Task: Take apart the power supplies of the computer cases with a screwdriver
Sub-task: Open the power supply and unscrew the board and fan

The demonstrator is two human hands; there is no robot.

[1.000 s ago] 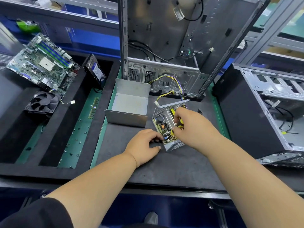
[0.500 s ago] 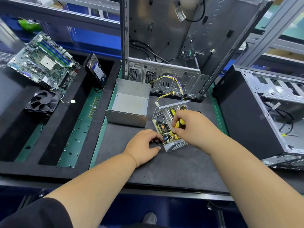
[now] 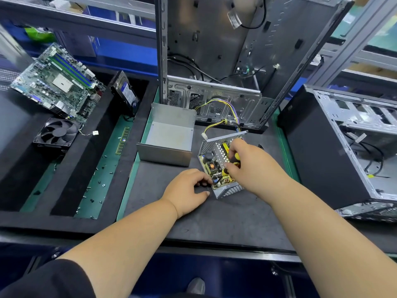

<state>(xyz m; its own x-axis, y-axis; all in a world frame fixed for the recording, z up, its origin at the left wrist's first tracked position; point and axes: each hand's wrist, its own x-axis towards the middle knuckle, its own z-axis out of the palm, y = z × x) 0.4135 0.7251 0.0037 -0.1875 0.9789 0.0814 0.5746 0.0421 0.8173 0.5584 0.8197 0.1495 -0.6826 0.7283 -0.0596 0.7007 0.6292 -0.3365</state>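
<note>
An opened power supply [image 3: 217, 164] lies on the dark mat, its circuit board exposed inside a perforated metal shell. My right hand [image 3: 251, 166] grips a yellow-and-black screwdriver [image 3: 233, 163] held down into the board. My left hand [image 3: 187, 190] rests on the mat with its fingers curled against the supply's near left corner. The supply's removed grey metal cover [image 3: 169, 136] lies just to the left. Yellow and coloured wires [image 3: 221, 117] run from the supply back to an upright open computer case [image 3: 236, 61].
A second computer case [image 3: 343, 147] lies on its side at the right. Left trays hold a motherboard [image 3: 58, 82], a hard drive [image 3: 125, 92], a fan [image 3: 57, 133], a RAM stick [image 3: 122, 140] and several loose screws [image 3: 101, 181].
My right hand has shifted slightly on the screwdriver over the board. My left hand and the power supply stay where they were.
</note>
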